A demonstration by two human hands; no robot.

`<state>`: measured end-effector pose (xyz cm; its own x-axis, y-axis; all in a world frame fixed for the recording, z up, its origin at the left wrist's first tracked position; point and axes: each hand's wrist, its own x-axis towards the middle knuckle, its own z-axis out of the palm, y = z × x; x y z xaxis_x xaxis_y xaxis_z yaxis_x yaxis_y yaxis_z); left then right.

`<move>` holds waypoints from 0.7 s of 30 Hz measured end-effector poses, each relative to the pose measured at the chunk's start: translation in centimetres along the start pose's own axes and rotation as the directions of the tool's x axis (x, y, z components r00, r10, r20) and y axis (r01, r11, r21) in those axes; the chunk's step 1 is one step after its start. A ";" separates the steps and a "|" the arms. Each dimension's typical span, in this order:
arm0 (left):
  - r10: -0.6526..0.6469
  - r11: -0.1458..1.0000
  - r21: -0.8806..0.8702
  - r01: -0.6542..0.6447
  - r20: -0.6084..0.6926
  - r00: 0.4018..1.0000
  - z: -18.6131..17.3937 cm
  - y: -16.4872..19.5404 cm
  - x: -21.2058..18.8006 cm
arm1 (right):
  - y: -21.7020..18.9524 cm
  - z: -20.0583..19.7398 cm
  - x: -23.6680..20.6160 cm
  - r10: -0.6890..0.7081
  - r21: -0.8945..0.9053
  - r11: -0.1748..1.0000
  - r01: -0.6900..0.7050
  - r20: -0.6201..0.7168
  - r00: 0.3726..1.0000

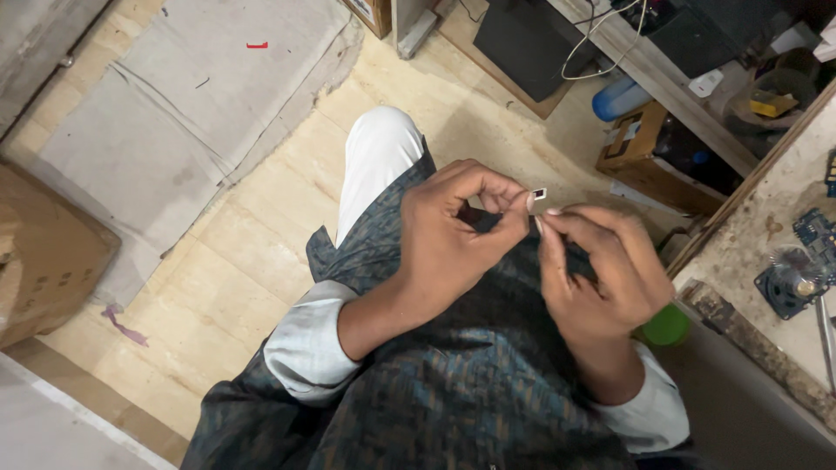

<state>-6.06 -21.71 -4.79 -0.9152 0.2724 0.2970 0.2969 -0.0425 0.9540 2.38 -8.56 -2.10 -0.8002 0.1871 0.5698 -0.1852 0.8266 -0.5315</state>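
Pinching a tiny black chip [538, 193] between the thumb and forefinger of your left hand [457, 226], you hold it up over your lap, at about the middle of the view. The chip is small, dark and squarish with a pale centre; finer detail is too small to tell. Your right hand [596, 274] sits just beside it, fingers curled in, with thumb and forefinger tips pressed together right next to the chip; whether they touch the chip or hold something thin of their own, you cannot tell from here. Both hands are closed in a fine pinch, knuckles raised, nearly meeting at the fingertips.

Your forearms come out of rolled pale cuffs under a dark patterned tunic [453, 383], and one knee in white trousers [376, 152] points away from you beneath the hands. Below lies a light wooden floor [244, 261], with a grey mat [183, 113] spread at upper left and a cardboard box [43, 252] at the left edge.

To your right runs a worn surface [788, 209] carrying a blue circuit board [817, 231] and a small dark fan [788, 283]. A green round lid [666, 325] shows just under your right wrist. Further back stand a wooden crate [649, 161], a blue cylinder [620, 97] and a white cable [592, 48].
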 end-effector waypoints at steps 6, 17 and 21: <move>0.062 0.973 0.217 -0.083 0.104 0.993 -0.9 0.4 0.2 | 1.3 -0.7 1.0 0.012 0.151 0.988 -0.029 0.116 0.993; -0.315 0.917 -0.098 0.386 0.413 0.854 -2.9 -1.0 -0.5 | 8.3 2.6 -0.4 0.099 0.808 0.020 -0.589 0.585 0.805; -0.291 0.789 -0.351 0.504 0.509 0.810 -3.2 -2.0 -0.5 | 8.9 4.1 -2.1 0.021 0.749 -0.257 -0.611 0.636 0.771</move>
<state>-7.08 -24.83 -6.67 -0.6892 0.7223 -0.0579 -0.3223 -0.2340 0.9172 0.07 -3.76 -10.54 -0.9840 -0.1760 0.0296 0.1091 -0.7244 -0.6807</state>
